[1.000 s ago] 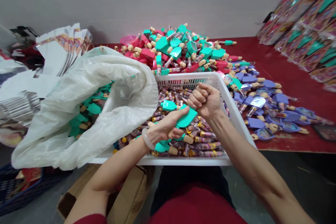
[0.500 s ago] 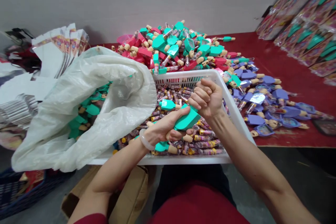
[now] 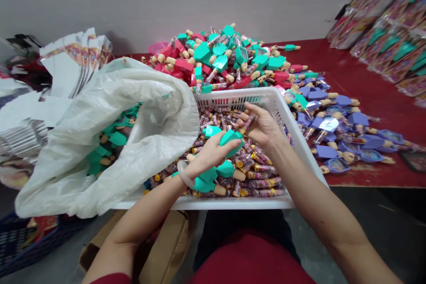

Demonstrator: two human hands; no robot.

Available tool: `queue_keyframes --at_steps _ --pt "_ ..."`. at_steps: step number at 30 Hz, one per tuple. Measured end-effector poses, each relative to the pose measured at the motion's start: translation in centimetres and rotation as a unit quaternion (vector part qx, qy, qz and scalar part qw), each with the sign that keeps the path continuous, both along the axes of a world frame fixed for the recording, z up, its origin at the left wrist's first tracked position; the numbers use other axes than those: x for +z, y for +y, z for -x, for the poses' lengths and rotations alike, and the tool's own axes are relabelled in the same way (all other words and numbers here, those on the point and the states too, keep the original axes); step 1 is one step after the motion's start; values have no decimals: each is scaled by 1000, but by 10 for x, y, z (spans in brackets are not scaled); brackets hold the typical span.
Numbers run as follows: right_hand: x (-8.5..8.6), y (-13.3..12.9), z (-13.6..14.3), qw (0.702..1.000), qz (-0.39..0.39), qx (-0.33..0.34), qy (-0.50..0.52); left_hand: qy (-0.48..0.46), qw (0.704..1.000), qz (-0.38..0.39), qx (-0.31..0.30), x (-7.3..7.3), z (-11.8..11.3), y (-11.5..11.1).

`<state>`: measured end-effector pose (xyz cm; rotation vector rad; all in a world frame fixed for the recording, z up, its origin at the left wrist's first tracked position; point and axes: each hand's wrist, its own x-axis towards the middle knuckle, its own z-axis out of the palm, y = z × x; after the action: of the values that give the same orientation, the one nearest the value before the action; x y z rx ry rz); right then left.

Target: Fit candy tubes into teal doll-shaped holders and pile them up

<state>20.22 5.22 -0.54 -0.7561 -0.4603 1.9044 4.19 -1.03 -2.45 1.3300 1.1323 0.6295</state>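
Observation:
My left hand, with a pale bangle at its wrist, grips a teal paddle-shaped toy over the basket. Just right of it, the bent fingers of my right hand hold a small clear tube with a printed label. The tube's lower end is close to the toy; whether they touch I cannot tell. Beneath both hands, the white plastic basket is filled with similar tubes. Several teal toys with beige handles lie among them, under my left hand.
A whitish plastic bag of teal toys covers the basket's left side. Behind it rises a pile of red and teal toys; purple toys lie to the right. Packaged toys stand at far right, white cards at left.
My right hand has turned and loosened from a fist, so a tube now shows in its fingers. The toy in my left hand has turned and moved slightly up and left.

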Motion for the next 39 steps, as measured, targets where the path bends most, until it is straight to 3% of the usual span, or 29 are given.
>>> queue_keyframes --at_steps 2,4,7,10,12,14,16,18,19,20,22,24,25,27,29,30,32,34,36,39 --pt "-4 3 0 1000 21 -20 -3 92 987 -124 32 -3 -3 -3" --pt "-3 2 0 1000 11 -15 17 96 986 -132 31 -3 -5 -6" --pt "6 -5 0 997 -42 -6 66 -43 997 62 -17 2 -5 -5" --pt "18 -12 -1 990 -87 9 106 -175 936 266 -149 6 -3 -2" --pt "24 -17 -3 988 -105 23 115 -205 891 334 -228 8 -2 -1" --pt "26 -19 -5 986 -114 30 115 -198 885 341 -247 8 -3 -1" --pt "25 -19 -5 988 -105 23 109 -157 933 266 -185 9 -6 -4" --pt "20 -17 -4 992 -79 -5 99 -64 990 105 -68 7 -10 -7" --pt "17 -15 -2 993 -63 -27 92 0 1000 7 -14 5 -12 -9" --pt "13 -14 0 994 -46 -53 86 71 993 -88 26 2 -14 -10" --pt "4 -11 7 991 -14 -107 75 207 951 -223 50 -5 -14 -11" --pt "-5 -9 13 986 13 -149 67 288 915 -280 43 -11 -12 -8" --pt "-8 -7 15 985 22 -159 61 295 912 -283 40 -13 -9 -6" --pt "-12 -4 15 989 31 -141 42 234 943 -232 37 -13 -3 0" --pt "-11 0 9 996 13 -88 11 101 991 -83 9 -9 3 7" --pt "-9 1 3 998 -9 -58 -2 28 999 23 -24 -6 6 10" --pt "-3 1 -9 997 -71 -23 -7 -95 963 228 -106 -2 9 15" --pt "1 0 -19 992 -123 -10 8 -167 904 358 -164 -1 7 16" --pt "2 -1 -23 990 -136 3 25 -200 876 403 -174 -2 2 14" --pt "-3 1 -17 994 -97 20 44 -200 895 372 -145 -3 -7 7"
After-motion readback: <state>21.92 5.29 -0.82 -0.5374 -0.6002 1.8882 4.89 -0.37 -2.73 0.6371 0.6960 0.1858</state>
